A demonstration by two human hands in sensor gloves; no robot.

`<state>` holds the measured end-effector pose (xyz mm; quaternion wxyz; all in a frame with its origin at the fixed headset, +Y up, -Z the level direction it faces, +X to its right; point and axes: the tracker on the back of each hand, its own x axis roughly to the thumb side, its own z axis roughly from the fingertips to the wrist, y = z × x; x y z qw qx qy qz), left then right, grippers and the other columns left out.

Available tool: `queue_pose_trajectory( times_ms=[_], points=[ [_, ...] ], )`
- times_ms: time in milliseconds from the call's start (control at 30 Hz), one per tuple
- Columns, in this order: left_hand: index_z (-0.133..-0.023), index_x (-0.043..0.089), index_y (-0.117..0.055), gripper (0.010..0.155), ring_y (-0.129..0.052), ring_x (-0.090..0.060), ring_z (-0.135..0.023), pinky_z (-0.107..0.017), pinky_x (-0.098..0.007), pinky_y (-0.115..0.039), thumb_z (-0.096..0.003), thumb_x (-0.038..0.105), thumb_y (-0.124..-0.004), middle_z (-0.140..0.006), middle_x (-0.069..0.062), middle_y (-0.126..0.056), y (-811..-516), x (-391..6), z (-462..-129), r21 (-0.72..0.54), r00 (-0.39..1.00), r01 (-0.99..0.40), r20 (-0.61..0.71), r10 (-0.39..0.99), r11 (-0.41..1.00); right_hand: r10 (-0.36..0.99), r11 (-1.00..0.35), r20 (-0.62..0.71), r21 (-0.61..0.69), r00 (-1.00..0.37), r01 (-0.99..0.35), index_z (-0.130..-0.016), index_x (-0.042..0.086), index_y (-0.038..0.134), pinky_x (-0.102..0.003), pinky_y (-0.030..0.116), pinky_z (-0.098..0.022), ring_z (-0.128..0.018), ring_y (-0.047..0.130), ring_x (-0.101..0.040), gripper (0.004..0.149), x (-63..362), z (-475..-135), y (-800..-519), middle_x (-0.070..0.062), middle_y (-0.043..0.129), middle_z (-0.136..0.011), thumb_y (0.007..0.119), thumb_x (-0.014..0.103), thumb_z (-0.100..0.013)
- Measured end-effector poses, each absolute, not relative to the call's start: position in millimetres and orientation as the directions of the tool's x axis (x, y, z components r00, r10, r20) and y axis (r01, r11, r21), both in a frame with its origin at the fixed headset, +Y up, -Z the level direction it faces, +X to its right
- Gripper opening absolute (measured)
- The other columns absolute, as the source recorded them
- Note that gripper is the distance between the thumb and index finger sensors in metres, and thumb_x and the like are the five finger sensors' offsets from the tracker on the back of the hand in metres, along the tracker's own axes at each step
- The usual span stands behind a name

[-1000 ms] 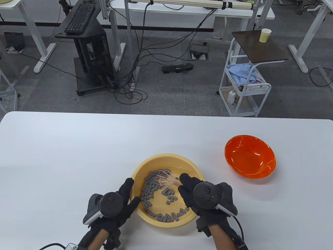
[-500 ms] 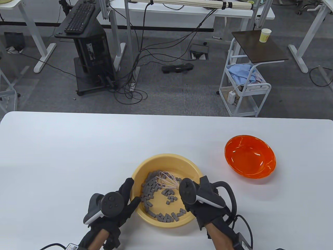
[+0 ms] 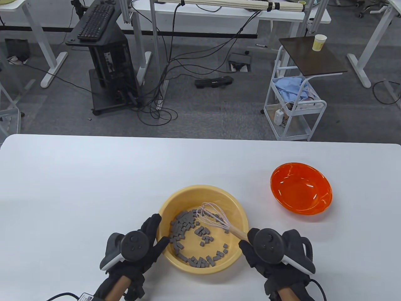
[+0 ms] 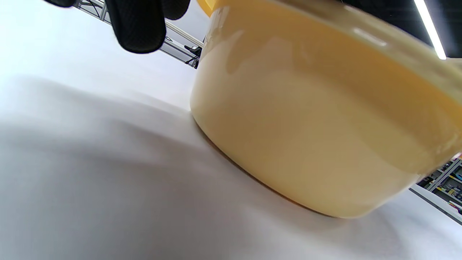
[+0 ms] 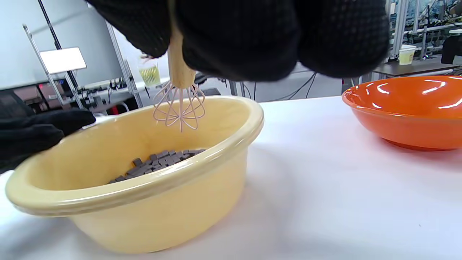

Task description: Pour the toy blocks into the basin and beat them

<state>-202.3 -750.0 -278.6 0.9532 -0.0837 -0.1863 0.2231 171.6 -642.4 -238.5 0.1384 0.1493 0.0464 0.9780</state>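
The yellow basin (image 3: 203, 188) stands near the table's front edge with several small grey toy blocks (image 3: 181, 229) lying in an arc on its floor. My left hand (image 3: 158, 233) holds the basin's left rim, fingers outside and thumb over the edge. My right hand (image 3: 247, 243), at the basin's right rim, grips the wooden handle of a whisk (image 3: 214, 216). Its pink wire head slants over the blocks. In the right wrist view the whisk (image 5: 179, 108) hangs above the blocks (image 5: 158, 162) inside the basin (image 5: 144, 202). The left wrist view shows the basin's outer wall (image 4: 306, 126).
An orange bowl (image 3: 300, 188) with nothing in it stands on the white table (image 3: 78, 188) to the right and a little farther back; it also shows in the right wrist view as the orange bowl (image 5: 408, 112). Beyond the table's far edge are floor cables, a cart and desks.
My right hand has drawn back to the right and toward the near edge, swinging the whisk head rightward across the basin. Some blocks have shifted. The left hand has kept its hold.
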Motion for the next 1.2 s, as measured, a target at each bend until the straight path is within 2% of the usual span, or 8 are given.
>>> queue_pose_trajectory(
  times_ms=[200,333,567,667,767,900,1100,1200],
  points=[
    [-0.120,-0.001,-0.016,0.075,-0.057,-0.063,-0.108,-0.067,-0.087,-0.042,-0.0705,0.049,-0.043,-0.122,-0.043,-0.031,-738,-223,-282,-0.149,0.826,-0.472,0.268,0.495,0.869,0.366,-0.930,0.272,0.105,-0.890,-0.351,-0.100,-0.004,0.065,-0.052,0.082,-0.045,-0.036,0.093,-0.022,0.052,204,-218,-669,-0.019,0.086,-0.070,0.064,0.038,-0.069],
    [-0.120,0.000,-0.018,0.074,-0.052,-0.065,-0.109,-0.067,-0.088,-0.040,-0.0703,0.049,-0.044,-0.123,-0.041,-0.030,-735,-241,-284,-0.047,0.891,-0.391,0.232,0.390,0.919,0.436,-0.899,0.230,0.146,-0.870,-0.412,-0.103,-0.003,0.060,-0.056,0.078,-0.050,-0.044,0.093,-0.028,0.052,221,-210,-692,-0.022,0.082,-0.077,0.063,0.037,-0.069],
    [-0.120,0.001,-0.018,0.074,-0.050,-0.066,-0.110,-0.066,-0.088,-0.038,-0.0702,0.048,-0.045,-0.124,-0.040,-0.029,-733,-257,-287,0.002,0.937,-0.302,0.182,0.297,0.953,0.349,-0.923,0.187,0.241,-0.918,-0.302,-0.108,0.000,0.053,-0.062,0.073,-0.056,-0.060,0.091,-0.039,0.053,226,-205,-717,-0.030,0.074,-0.091,0.062,0.035,-0.070],
    [-0.120,0.001,-0.019,0.074,-0.048,-0.066,-0.110,-0.066,-0.088,-0.037,-0.0702,0.048,-0.046,-0.124,-0.040,-0.028,-732,-260,-287,-0.014,0.946,-0.278,0.169,0.276,0.961,0.268,-0.935,0.215,0.292,-0.939,-0.200,-0.108,-0.001,0.050,-0.058,0.077,-0.053,-0.056,0.095,-0.037,0.054,221,-204,-721,-0.029,0.078,-0.089,0.061,0.034,-0.069],
    [-0.121,0.001,-0.018,0.074,-0.046,-0.066,-0.111,-0.066,-0.089,-0.035,-0.0703,0.048,-0.046,-0.125,-0.039,-0.026,-732,-263,-287,-0.014,0.959,-0.235,0.159,0.234,0.972,0.282,-0.949,0.242,0.216,-0.928,-0.232,-0.105,-0.005,0.052,-0.054,0.080,-0.049,-0.049,0.097,-0.033,0.054,223,-202,-716,-0.027,0.081,-0.084,0.059,0.033,-0.067],
    [-0.121,0.002,-0.018,0.074,-0.044,-0.066,-0.112,-0.066,-0.089,-0.033,-0.0702,0.049,-0.046,-0.125,-0.038,-0.025,-730,-265,-286,-0.009,0.969,-0.197,0.150,0.196,0.980,0.349,-0.935,0.180,0.132,-0.920,-0.329,-0.105,-0.006,0.051,-0.054,0.081,-0.047,-0.048,0.097,-0.034,0.054,242,-199,-707,-0.027,0.082,-0.083,0.058,0.032,-0.067],
    [-0.121,0.003,-0.018,0.074,-0.042,-0.067,-0.112,-0.066,-0.089,-0.032,-0.0701,0.049,-0.046,-0.126,-0.037,-0.024,-728,-266,-286,-0.005,0.977,-0.158,0.145,0.157,0.988,0.235,-0.963,-0.011,0.133,-0.972,-0.234,-0.105,-0.007,0.051,-0.055,0.079,-0.048,-0.050,0.097,-0.037,0.054,272,-200,-717,-0.029,0.081,-0.084,0.059,0.031,-0.067],
    [-0.121,0.002,-0.018,0.074,-0.042,-0.067,-0.112,-0.066,-0.089,-0.032,-0.0701,0.049,-0.046,-0.125,-0.038,-0.024,-728,-266,-286,-0.006,0.977,-0.157,0.145,0.156,0.988,0.177,-0.959,-0.096,0.206,-0.979,-0.194,-0.106,-0.007,0.050,-0.056,0.078,-0.049,-0.052,0.096,-0.038,0.054,284,-205,-732,-0.030,0.079,-0.086,0.059,0.030,-0.068]
  ],
)
